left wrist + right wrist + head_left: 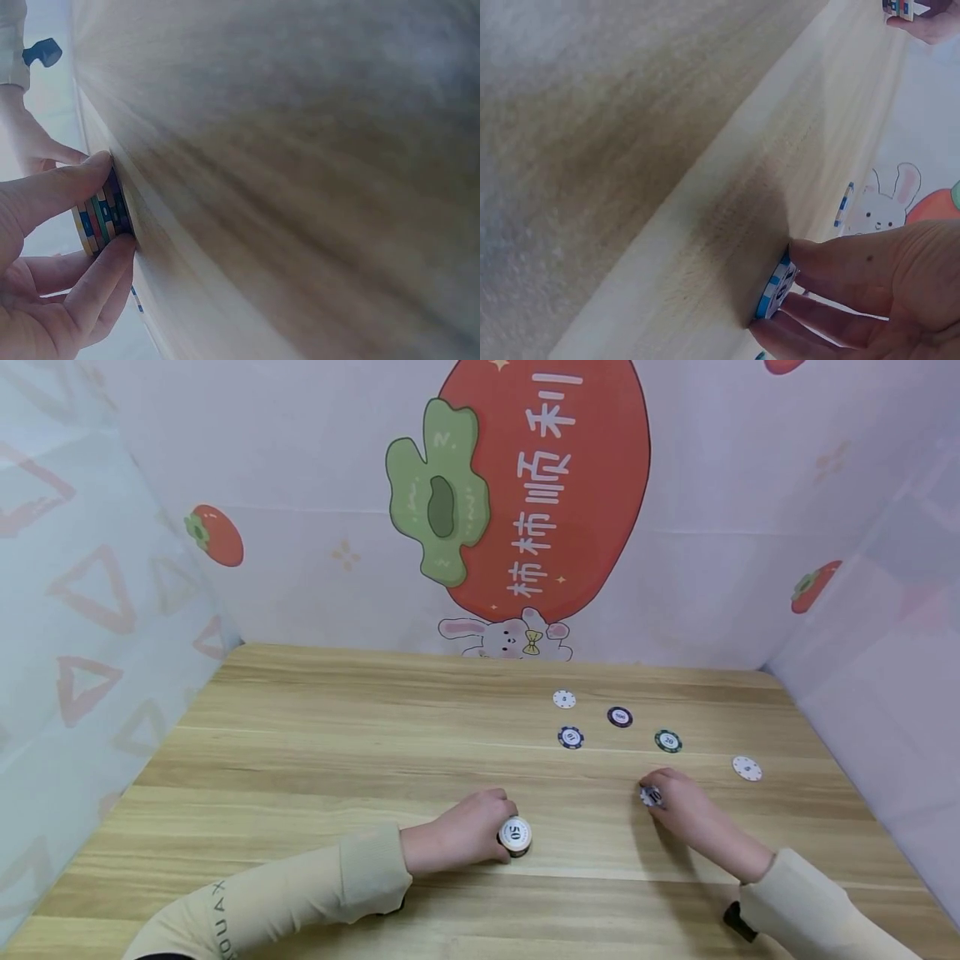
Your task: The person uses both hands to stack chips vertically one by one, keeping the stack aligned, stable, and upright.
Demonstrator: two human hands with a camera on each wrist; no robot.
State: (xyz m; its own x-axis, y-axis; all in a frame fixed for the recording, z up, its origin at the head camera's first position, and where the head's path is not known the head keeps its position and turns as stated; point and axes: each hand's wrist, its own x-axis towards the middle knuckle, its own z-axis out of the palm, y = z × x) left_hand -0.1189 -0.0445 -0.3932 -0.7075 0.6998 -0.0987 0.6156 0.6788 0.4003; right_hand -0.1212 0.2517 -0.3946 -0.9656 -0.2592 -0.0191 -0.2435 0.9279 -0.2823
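On the wooden table, my left hand [468, 828] grips a short stack of poker chips [515, 834] between thumb and fingers. The chip on top is white and marked 50. In the left wrist view the stack [103, 216] shows its striped, many-coloured edges, with the bottom right at the tabletop. Further right, my right hand [692, 812] pinches a single blue-and-white poker chip [651, 796] marked 10. Seen from the right wrist, that chip [775, 288] is held by its rim, tilted, close over the wood, with fingers covering part of it.
Beyond the right hand several loose chips lie flat and apart: a white one [564, 699], a dark 500 chip [619, 717], a blue 10 chip [571, 737], a green 20 chip [668, 741] and another white one [747, 767]. A printed backdrop [300, 585] stands along the table's far edge.
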